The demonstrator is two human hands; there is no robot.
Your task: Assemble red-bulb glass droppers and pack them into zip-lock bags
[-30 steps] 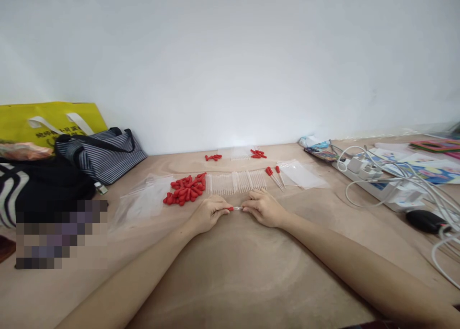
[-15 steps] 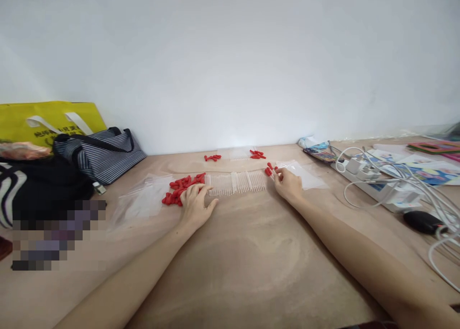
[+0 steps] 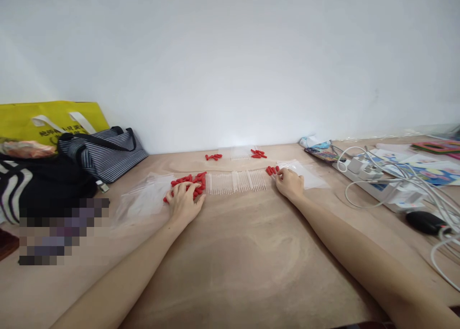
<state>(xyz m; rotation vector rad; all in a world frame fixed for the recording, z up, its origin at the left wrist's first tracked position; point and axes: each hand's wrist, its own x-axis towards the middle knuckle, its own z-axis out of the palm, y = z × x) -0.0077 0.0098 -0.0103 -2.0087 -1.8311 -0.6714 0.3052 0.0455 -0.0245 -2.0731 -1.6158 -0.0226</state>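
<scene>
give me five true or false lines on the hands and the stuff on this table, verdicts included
1. The left hand is at the large pile of red bulbs. True.
2. The right hand is touching the yellow bag. False: it is at the red-capped tubes.
3. A row of clear tubes lies between the two hands. True.
4. The black mouse lies beside the striped bag. False: it lies to the right of both hands.
5. Two small groups of red bulbs lie near the wall. True.

Free tabletop (image 3: 233,257) this side of the tubes (image 3: 235,180); cables (image 3: 435,197), seemingly tangled, block the right
</scene>
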